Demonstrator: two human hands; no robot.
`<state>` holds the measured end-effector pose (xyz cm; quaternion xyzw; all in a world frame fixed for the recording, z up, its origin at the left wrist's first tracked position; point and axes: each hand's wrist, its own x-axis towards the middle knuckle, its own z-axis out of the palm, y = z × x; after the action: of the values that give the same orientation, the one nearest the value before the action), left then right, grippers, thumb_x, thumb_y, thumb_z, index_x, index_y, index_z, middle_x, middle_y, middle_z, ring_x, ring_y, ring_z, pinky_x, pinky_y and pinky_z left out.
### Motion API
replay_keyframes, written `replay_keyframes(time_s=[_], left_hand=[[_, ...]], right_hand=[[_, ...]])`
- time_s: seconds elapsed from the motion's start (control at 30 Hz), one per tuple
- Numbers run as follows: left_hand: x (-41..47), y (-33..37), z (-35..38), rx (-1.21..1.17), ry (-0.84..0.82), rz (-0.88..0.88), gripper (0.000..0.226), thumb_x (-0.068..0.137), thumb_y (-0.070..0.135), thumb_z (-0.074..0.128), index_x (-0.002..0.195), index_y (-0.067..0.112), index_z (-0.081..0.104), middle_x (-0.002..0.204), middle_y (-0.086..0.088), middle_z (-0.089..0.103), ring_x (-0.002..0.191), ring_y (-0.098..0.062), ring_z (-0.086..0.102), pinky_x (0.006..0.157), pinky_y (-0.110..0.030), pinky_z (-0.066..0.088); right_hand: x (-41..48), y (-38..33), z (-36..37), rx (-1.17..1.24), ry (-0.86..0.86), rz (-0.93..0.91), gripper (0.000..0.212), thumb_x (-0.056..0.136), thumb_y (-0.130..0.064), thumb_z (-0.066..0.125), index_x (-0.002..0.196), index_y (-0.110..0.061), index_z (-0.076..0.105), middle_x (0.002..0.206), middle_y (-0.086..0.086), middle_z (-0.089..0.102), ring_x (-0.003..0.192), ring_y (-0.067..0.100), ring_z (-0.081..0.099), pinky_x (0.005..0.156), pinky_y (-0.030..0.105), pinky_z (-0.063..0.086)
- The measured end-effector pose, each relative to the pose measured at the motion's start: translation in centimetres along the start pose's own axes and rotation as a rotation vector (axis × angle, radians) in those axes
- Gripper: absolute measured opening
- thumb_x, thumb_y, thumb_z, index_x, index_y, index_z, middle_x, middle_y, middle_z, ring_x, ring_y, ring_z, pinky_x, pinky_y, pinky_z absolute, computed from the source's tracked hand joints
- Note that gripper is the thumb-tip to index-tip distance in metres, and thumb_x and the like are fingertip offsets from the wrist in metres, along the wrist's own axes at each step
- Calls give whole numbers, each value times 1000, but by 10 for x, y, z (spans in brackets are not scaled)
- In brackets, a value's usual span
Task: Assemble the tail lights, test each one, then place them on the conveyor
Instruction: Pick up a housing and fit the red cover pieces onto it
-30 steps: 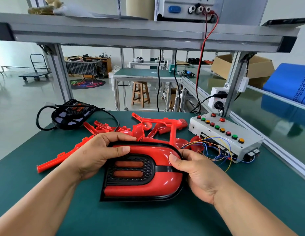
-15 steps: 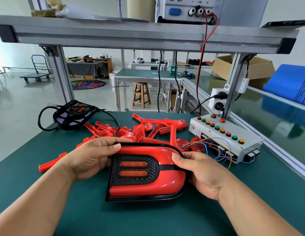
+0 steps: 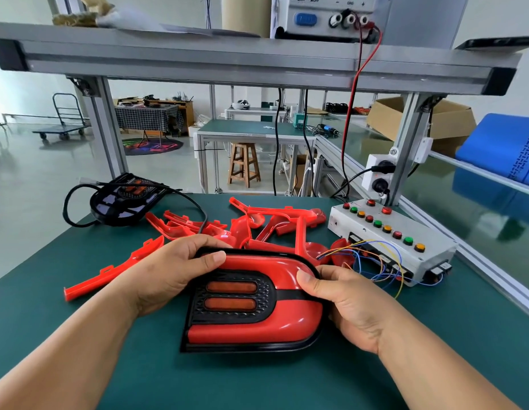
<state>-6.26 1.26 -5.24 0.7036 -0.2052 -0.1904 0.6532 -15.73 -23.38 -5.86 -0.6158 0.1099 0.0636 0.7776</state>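
A tail light (image 3: pixel 257 324) with a red lens, a black frame and two orange bars lies face up on the green table (image 3: pixel 80 335) in front of me. My left hand (image 3: pixel 171 273) grips its top left edge, thumb on the red lens. At the right end my right hand (image 3: pixel 346 303) holds the light, thumb pressed on the lens near the black stripe. Behind it lies a heap of loose red lens parts (image 3: pixel 257 229). A black tail-light housing (image 3: pixel 124 199) with a cable sits at the far left.
A white test box (image 3: pixel 390 235) with coloured buttons and loose wires stands at the right. Beyond it runs the conveyor (image 3: pixel 479 208), with a blue crate (image 3: pixel 506 146) behind. An aluminium shelf (image 3: pixel 227 57) overhead carries a power supply (image 3: pixel 325 16) with a red lead.
Both hands have shifted the tail light a little to the right and away from me. The grips are unchanged.
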Motion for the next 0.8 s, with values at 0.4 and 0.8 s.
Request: replay_keyframes(time_s=[0.4,0.8], left_hand=[[1,-1,3,-114,57,-16,20,72,19,69,90,16,75,93,-16,73,81,-24,70,66,-31,58],[1,-2,8,-93,81,-56,28,75,33,66,97,19,73,101,-15,73,92,-24,69,83,-40,56]], right_hand=[[2,1,3,49,40,-10,28,56,-20,79,78,-9,66,80,13,73,69,23,68,71,33,55],[6,7,4,-49,57,-46,47,66,-33,74,99,-1,72,99,18,74,102,35,68,101,45,48]])
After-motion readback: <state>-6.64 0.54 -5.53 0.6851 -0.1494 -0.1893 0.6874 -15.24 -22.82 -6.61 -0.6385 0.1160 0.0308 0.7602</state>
